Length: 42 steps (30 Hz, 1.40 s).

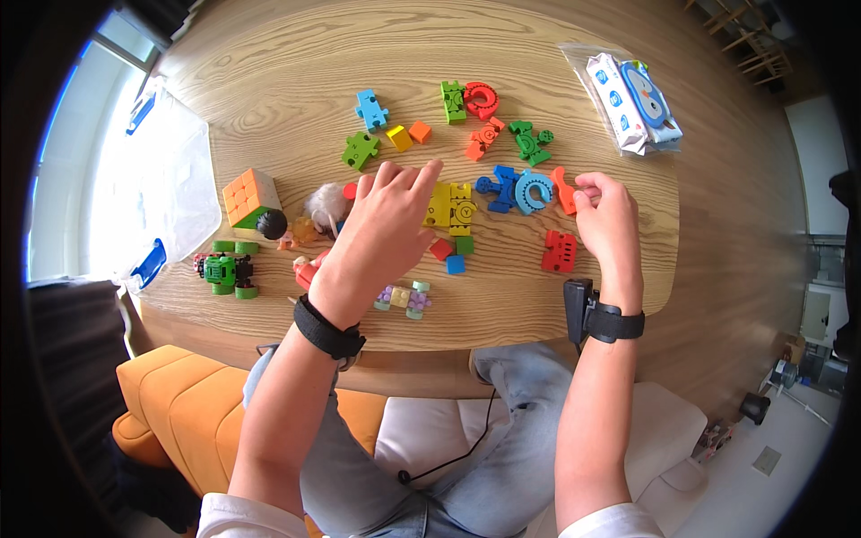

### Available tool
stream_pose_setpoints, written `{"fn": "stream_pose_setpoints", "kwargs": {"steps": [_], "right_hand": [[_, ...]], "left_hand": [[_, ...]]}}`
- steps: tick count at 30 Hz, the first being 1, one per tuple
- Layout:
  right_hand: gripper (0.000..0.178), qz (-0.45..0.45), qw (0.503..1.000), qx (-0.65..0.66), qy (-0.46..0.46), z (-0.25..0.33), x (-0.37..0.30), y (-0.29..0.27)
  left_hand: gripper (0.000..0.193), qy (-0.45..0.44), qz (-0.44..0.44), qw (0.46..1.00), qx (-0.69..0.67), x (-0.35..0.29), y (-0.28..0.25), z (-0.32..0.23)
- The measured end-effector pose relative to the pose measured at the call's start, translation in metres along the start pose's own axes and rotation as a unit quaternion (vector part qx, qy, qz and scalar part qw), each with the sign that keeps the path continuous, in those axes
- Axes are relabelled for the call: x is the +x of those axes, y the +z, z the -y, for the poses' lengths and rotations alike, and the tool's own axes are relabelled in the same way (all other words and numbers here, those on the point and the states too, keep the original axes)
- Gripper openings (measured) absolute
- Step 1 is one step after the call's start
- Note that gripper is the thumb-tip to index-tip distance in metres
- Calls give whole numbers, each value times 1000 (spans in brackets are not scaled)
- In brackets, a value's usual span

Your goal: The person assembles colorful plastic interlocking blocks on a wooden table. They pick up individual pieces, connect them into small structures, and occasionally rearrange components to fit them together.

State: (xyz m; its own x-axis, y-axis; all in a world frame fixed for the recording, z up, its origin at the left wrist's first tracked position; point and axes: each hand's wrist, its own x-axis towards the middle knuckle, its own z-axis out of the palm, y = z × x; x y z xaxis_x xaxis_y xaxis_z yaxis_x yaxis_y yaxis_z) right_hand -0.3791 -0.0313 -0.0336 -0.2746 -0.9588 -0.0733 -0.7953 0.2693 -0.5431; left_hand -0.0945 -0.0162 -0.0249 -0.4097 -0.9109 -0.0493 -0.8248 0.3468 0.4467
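My right hand (610,215) is closed, with thumb and fingertips pinching an orange-red puzzle piece (562,190) at the right of the table. Just left of that piece lie a light-blue ring-shaped piece (534,190) and a dark-blue piece (505,188). My left hand (386,215) hovers palm down with its fingers stretched out and nothing visible in them. It partly covers the yellow puzzle pieces (460,209) and some toys beneath it. A red slotted piece (559,251) lies below the right hand's piece. Small red, green and blue cubes (456,264) sit near the left hand.
Farther back are light-blue (371,109), green (361,150) and red (482,100) puzzle pieces. At left stand a puzzle cube (251,197), a green toy car (226,271) and a clear bin (184,179). A wipes pack (632,103) lies at the far right.
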Motion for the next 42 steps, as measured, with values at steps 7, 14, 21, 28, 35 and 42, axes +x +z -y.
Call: {"fn": "stream_pose_setpoints", "kwargs": {"steps": [7, 14, 21, 28, 35, 42], "right_hand": [[19, -8, 1000, 29, -9, 8, -5, 1], [18, -23, 998, 54, -39, 10, -6, 2], [17, -31, 997, 62, -35, 6, -5, 2], [18, -30, 998, 52, -35, 6, -5, 1], [19, -23, 998, 53, -30, 7, -6, 0], [20, -20, 998, 58, -34, 6, -5, 1]], "left_hand": [[91, -10, -10, 1000, -7, -5, -18, -2], [81, -14, -14, 1000, -12, -7, -37, 19], [64, -65, -69, 995, 42, -6, -55, 53], [57, -124, -23, 989, 80, -8, -40, 55], [56, -113, -1, 988, 106, -8, -34, 52], [60, -104, -13, 987, 119, -10, -30, 55]]}}
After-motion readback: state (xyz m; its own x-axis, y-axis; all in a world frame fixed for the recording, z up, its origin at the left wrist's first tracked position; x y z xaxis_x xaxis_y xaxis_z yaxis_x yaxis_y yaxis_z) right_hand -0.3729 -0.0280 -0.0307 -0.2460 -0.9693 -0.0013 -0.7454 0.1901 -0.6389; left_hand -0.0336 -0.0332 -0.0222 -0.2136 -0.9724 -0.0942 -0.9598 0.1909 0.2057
